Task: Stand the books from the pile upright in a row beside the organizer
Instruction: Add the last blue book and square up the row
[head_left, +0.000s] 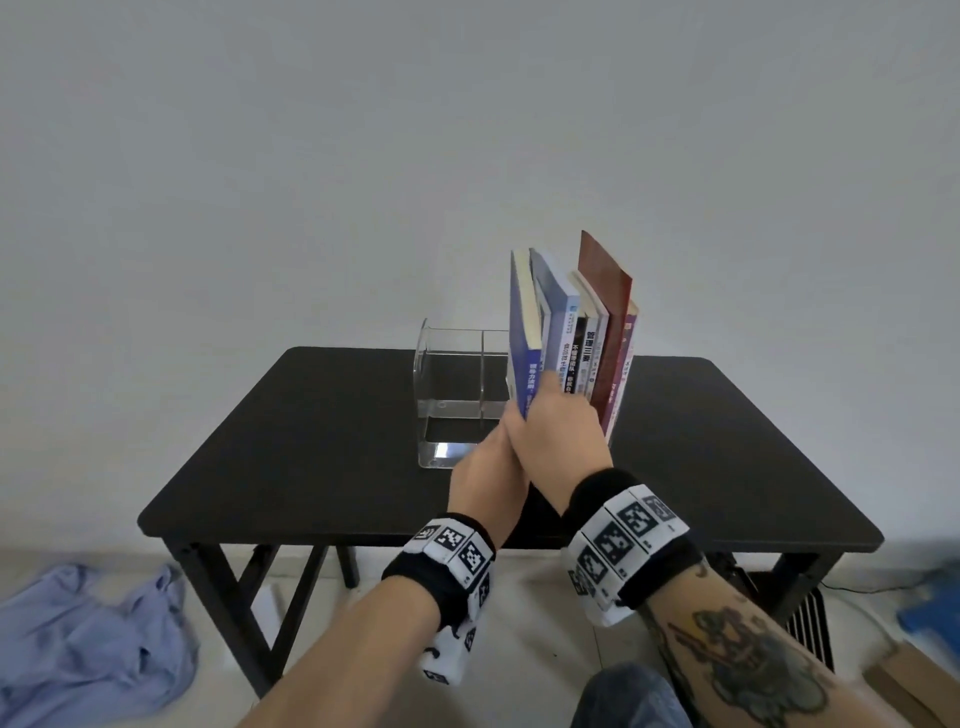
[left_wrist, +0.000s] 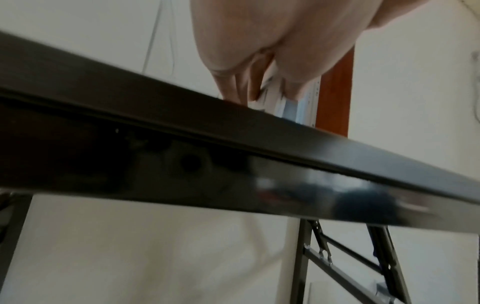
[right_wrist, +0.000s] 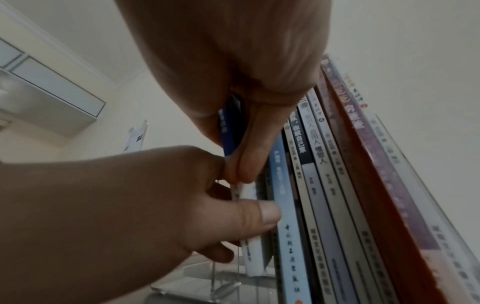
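Note:
Several books (head_left: 587, 343) stand upright in a row on the black table (head_left: 311, 441), just right of the clear acrylic organizer (head_left: 452, 374). A tall red book (head_left: 608, 291) rises near the row's right end. At the left end, against the organizer, a dark blue book (head_left: 519, 332) tilts slightly. My right hand (head_left: 530, 402) pinches its spine (right_wrist: 228, 127) from above. My left hand (head_left: 493, 452) grips its lower part, with the thumb (right_wrist: 259, 211) pressed on the neighbouring light blue book (right_wrist: 288, 236). In the left wrist view the left hand's fingers (left_wrist: 233, 82) curl round the book's bottom (left_wrist: 288, 107).
The table stands against a plain wall, and its front edge (left_wrist: 233, 144) is close below my wrists. On the floor lie a blue cloth (head_left: 88, 639) at left and a black grille (head_left: 810, 623), cardboard (head_left: 904, 686) and a blue item (head_left: 930, 613) at right.

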